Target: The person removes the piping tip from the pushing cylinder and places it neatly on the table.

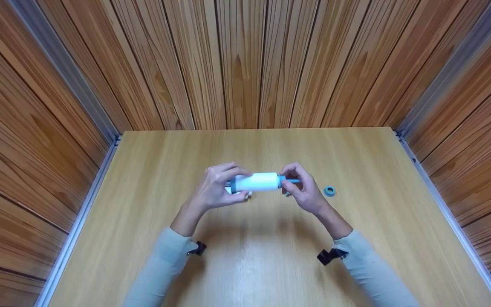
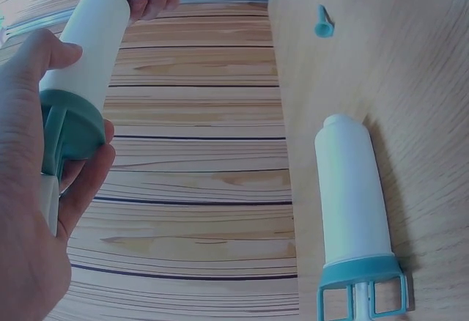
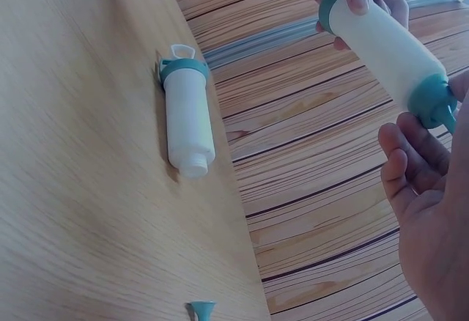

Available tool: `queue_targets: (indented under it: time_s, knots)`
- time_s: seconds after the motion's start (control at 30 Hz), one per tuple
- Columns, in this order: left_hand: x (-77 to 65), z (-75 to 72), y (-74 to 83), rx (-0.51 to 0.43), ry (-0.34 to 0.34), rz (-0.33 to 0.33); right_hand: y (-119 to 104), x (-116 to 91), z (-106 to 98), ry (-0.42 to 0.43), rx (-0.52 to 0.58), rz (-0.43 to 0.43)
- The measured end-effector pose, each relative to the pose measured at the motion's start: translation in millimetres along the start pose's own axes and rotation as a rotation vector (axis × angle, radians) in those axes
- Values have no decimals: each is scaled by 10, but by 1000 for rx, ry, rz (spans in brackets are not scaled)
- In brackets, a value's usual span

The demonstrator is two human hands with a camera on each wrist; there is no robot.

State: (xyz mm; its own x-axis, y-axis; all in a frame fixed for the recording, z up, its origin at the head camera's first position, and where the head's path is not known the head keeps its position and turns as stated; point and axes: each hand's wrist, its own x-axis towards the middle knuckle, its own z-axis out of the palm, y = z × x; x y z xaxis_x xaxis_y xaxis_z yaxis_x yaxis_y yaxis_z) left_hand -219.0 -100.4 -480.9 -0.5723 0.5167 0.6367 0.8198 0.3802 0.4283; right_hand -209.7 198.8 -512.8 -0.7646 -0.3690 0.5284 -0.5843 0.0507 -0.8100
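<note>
In the head view, the tube is held above the desk, its long axis stretched from left grip to right grip. Its handle end is grasped by the left; its nozzle, nearer the right, is pinched there.

In the left wrist view, a spare tube is seen apart from the left grip.

In the right wrist view, a funnel is seen apart from the right.

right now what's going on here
A person's left hand grips a white tube near its teal-collared end, above the table; the right hand pinches the teal nozzle at its other end. A second tube lies on the table with no nozzle fitted; a loose nozzle and teal ring lie there too.
</note>
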Motion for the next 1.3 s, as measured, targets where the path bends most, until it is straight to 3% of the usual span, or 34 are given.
queue_targets:
  time_s: [0.63,1.3]
  knots:
    - [5,5,-4,10,10,12,-2,-6,21,6,2,-43]
    - [-14,-7,6,-2,-3,-4,-47,-22,17,3,-12,41]
